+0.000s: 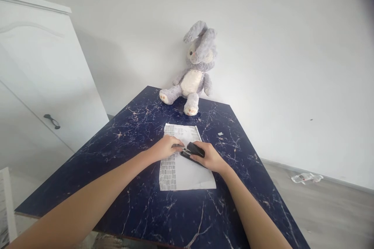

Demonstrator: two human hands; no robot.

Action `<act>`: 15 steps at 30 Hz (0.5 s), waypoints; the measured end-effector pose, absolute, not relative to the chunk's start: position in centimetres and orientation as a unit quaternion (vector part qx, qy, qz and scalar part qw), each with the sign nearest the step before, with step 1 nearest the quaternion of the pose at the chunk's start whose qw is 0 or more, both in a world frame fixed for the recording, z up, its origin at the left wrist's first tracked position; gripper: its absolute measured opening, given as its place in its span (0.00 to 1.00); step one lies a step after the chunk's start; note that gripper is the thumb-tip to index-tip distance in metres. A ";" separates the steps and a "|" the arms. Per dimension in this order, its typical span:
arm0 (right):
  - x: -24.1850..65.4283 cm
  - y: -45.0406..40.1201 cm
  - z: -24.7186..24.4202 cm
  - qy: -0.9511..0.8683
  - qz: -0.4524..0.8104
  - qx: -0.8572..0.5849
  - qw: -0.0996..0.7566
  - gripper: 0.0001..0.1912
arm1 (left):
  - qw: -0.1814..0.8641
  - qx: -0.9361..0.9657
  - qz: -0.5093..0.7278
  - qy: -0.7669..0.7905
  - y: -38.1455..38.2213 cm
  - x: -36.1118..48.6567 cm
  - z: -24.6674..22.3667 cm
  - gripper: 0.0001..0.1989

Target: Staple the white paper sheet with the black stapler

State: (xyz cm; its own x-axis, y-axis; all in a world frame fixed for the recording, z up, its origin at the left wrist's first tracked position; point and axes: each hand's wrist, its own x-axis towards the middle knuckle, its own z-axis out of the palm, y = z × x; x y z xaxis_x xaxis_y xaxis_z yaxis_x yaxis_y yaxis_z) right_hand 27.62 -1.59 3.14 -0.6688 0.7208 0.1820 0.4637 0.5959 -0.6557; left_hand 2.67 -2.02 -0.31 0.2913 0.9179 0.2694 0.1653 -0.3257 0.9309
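My right hand point(206, 155) is wrapped round a black stapler point(195, 149) above the middle of the paper. The stapler's top is lifted from its base, and a bit of metal shows at its left end. At that end is my left hand point(170, 146), its thumb and fingers pinched together around a small greyish piece that I cannot make out. Beneath both hands lies a sheet of paper point(193, 177) with rows of grey print down its left side. Its middle is partly hidden by the hands and stapler.
The dark blue marbled table point(140, 202) carries everything. At its far end a grey plush rabbit point(193, 79) sits against the white wall. A small whitish scrap point(220, 134) lies right of the paper. A white cabinet point(43, 74) stands left; clear plastic packaging point(306, 178) is on the floor.
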 end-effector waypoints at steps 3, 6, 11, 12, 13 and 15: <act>27.6 -1.6 3.1 -0.868 0.292 -0.337 0.221 0.09 | 0.374 0.724 0.407 0.413 -2.0 2.7 -0.7 0.06; 27.6 -1.6 3.1 -0.870 0.290 -0.331 0.223 0.07 | 0.356 0.740 0.381 0.425 -1.9 3.0 -0.9 0.07; 27.7 -1.4 2.8 -0.874 0.288 -0.326 0.218 0.07 | 0.353 0.761 0.330 0.433 -2.0 3.1 -0.2 0.09; 27.8 -1.3 2.8 -0.874 0.287 -0.325 0.217 0.08 | 0.349 0.770 0.315 0.432 -2.0 3.0 -0.1 0.10; 27.8 -1.3 2.7 -0.875 0.286 -0.324 0.216 0.08 | 0.345 0.777 0.304 0.430 -2.0 3.0 0.1 0.10; 27.8 -1.2 2.6 -0.877 0.284 -0.323 0.215 0.09 | 0.339 0.786 0.293 0.426 -2.1 2.9 0.4 0.10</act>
State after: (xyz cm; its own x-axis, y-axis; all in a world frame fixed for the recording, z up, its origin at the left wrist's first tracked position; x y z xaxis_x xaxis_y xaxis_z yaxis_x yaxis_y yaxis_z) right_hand 27.84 -1.19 2.60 -0.6986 0.6886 0.1942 0.4444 0.6303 -0.6366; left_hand 2.86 -2.11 0.43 0.4650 0.8684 0.1725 0.4711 -0.4076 0.7823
